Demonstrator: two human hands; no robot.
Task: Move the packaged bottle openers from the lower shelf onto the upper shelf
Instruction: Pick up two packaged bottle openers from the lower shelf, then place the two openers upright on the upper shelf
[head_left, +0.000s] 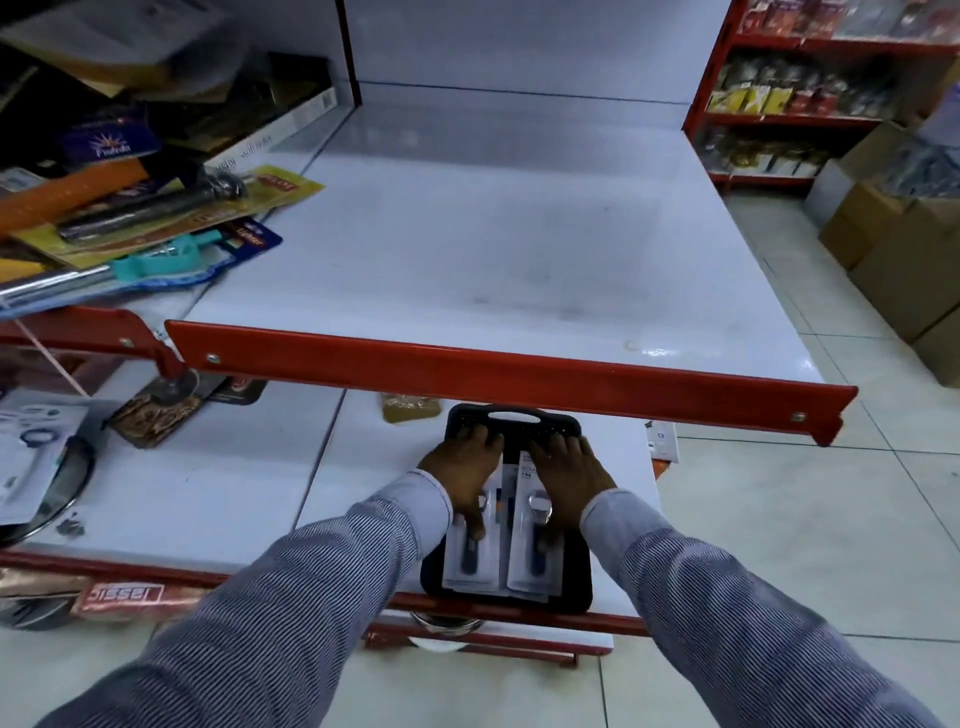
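Two packaged bottle openers lie side by side on the lower shelf (218, 499), on top of a dark board (566, 423) with a handle slot at its far end. The left pack (470, 564) and the right pack (535, 558) are touching or almost touching along their inner edges. Their long axis runs away from the person, from the near red edge of the shelf toward the back, so the near ends of the packs point at the body.

The left hand (462, 470) lies flat over the far part of the left pack, with the thumb coming down along the pack. The right hand (569, 470) lies the same way over the right pack. The two hands are apart, one on each pack, and the fingertips reach onto the board. I cannot tell if the fingers are already gripping the packs or only pressing on them.

The upper shelf (519, 249) is in front of and above the hands, white and bare in its middle. Its red front rail (509, 371) hangs over the far end of the board. In my judgement, the packs must first come toward the person to clear this rail, then go up and forward. Each hand is equally near to its own pack.
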